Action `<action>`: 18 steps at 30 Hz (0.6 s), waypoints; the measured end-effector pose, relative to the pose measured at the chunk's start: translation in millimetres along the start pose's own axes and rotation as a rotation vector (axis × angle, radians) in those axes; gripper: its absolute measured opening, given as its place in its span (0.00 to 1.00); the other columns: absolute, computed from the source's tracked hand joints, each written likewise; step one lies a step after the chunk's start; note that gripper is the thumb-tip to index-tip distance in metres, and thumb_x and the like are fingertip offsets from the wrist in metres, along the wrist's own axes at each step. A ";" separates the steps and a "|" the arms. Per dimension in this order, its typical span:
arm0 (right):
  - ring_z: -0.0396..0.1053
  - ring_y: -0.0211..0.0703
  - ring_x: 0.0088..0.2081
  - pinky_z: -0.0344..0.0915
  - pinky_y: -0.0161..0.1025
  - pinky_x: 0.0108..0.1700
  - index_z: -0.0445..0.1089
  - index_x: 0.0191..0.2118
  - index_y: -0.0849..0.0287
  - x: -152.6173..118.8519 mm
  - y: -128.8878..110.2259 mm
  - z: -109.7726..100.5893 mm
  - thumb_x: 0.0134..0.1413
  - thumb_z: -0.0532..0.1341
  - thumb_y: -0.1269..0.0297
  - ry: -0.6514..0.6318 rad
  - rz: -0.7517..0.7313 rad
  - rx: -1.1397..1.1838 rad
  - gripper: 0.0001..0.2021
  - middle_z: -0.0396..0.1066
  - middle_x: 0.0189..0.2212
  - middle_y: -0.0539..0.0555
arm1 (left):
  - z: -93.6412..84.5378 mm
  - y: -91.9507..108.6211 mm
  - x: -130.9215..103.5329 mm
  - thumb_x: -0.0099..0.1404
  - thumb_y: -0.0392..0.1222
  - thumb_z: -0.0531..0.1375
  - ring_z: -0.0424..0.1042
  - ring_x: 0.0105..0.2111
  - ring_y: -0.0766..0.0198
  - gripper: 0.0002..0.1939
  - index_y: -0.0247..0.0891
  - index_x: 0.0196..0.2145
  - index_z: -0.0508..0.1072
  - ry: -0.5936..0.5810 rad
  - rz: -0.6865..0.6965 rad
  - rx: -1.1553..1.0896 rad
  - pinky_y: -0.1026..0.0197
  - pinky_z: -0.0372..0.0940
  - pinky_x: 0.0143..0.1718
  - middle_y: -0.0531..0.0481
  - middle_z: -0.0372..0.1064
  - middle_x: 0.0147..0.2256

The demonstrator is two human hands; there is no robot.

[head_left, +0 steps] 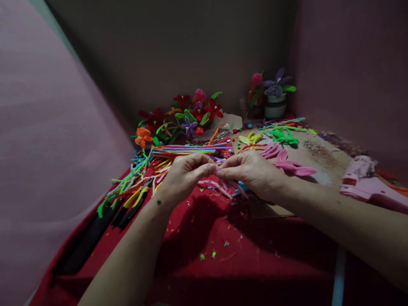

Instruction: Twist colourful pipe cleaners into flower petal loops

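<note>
My left hand point(193, 170) and my right hand point(245, 168) meet fingertip to fingertip above the red cloth point(197, 229). Both are closed in a pinch on a thin pink pipe cleaner point(217, 168), mostly hidden by the fingers. Below and behind them lie more pink pipe cleaners point(219, 187) and a bit of blue one point(241, 187). Just past my fingers rests a bundle of straight, many-coloured pipe cleaners point(191, 148). To the right of my right hand are bent pink petal shapes point(295, 167) on a cardboard sheet point(318, 157).
Pliers with yellow-and-black handles point(135, 199) and loose pipe cleaners point(124, 187) lie at left. Pipe-cleaner flowers point(197, 110) stand at the back, with a potted one point(276, 102) further right. A pink glue gun point(369, 182) lies at right, beyond green point(283, 135) and yellow pieces point(251, 138).
</note>
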State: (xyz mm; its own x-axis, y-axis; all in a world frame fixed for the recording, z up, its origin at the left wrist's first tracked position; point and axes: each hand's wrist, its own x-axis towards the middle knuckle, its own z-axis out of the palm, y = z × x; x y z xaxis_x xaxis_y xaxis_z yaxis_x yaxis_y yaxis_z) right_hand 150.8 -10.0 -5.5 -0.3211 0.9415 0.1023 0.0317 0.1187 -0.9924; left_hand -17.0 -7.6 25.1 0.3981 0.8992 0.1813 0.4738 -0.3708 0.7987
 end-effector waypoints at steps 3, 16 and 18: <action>0.56 0.31 0.18 0.53 0.33 0.22 0.71 0.20 0.63 1.0 2.9 1.5 0.41 0.62 0.65 0.071 -0.021 0.019 0.07 0.64 0.15 0.49 | 2.2 1.1 1.2 0.56 0.42 0.60 0.65 0.29 0.69 0.09 0.33 0.33 0.70 -0.006 -0.063 -0.105 0.66 0.61 0.31 0.51 0.68 0.30; 0.59 0.30 0.18 0.56 0.31 0.21 0.67 0.18 0.63 1.3 6.7 5.6 0.40 0.60 0.70 0.132 -0.010 0.135 0.06 0.63 0.15 0.48 | 28.3 -4.4 2.8 0.49 0.38 0.64 0.67 0.19 0.70 0.17 0.34 0.33 0.60 -0.087 -0.173 -0.401 0.65 0.63 0.21 0.55 0.66 0.23; 0.58 0.30 0.17 0.55 0.31 0.20 0.66 0.18 0.63 0.6 6.1 6.1 0.40 0.59 0.70 0.143 -0.011 0.105 0.06 0.63 0.14 0.48 | 28.0 -3.4 2.1 0.49 0.36 0.63 0.68 0.19 0.69 0.16 0.34 0.33 0.60 -0.096 -0.186 -0.431 0.65 0.63 0.21 0.55 0.67 0.22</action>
State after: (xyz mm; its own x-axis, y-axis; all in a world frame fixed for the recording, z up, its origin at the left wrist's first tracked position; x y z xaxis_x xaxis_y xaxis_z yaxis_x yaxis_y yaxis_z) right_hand 145.1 -10.7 -11.8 -0.1832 0.9764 0.1145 -0.0723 0.1028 -0.9921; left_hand 4.2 -10.9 6.7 0.4176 0.9083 -0.0244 0.1832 -0.0578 0.9814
